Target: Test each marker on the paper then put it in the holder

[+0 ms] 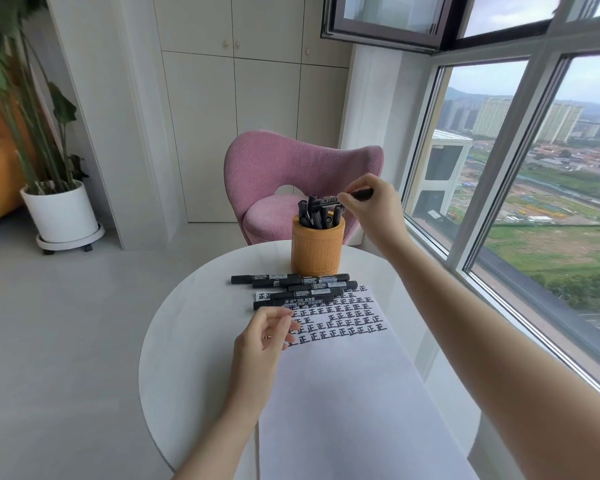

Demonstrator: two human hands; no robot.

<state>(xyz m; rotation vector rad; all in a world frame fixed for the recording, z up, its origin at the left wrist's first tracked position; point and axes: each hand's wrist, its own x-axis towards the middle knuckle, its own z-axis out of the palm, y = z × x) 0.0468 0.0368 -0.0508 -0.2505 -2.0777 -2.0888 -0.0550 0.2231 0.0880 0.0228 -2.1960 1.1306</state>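
A black marker (pixel 329 201) is pinched by the fingers of the right hand (pixel 368 206) and held almost level just above the mouth of the orange holder (pixel 317 251), presumably so that it can be tipped in among those already stored; about seven are judged to stand there, though the cluster is too crowded for a sure count; five loose markers (pixel 300 293) are laid side by side across the far end of the single paper (pixel 343 393), ready for testing; the left hand (pixel 265 336) is kept loosely curled and empty over the sheet's left edge, probably to steady it on the round surface (pixel 187 334).
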